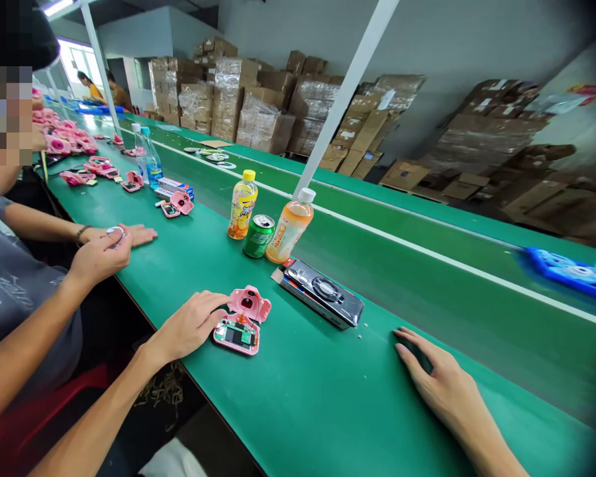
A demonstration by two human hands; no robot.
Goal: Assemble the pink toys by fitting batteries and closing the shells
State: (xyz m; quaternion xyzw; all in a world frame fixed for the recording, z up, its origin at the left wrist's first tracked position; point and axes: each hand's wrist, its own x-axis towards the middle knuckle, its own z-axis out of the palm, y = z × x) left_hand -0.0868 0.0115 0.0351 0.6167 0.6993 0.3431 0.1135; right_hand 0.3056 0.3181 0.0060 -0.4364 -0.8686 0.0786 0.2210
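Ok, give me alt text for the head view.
A person's left hand touches an open pink case, its green circuit board exposed, on a green workbench; their right hand rests farther right. Beyond, a green can stands between two drink bottles.

Even, moderately bright light covers the green counter (318,391) around both grips, with a glaring white window (77,56) and a lit tube lamp (58,7) far beyond the left grip (191,326), and a soft, dark shadow under the right grip (442,381). Near the left grip the detail is fairly crisp, while the blue tray (576,271) beyond the right grip is smeared by blur. Past the right grip, the stacked boxes (491,132) look dim, stretched and soft, and the frame's corners darken to black.
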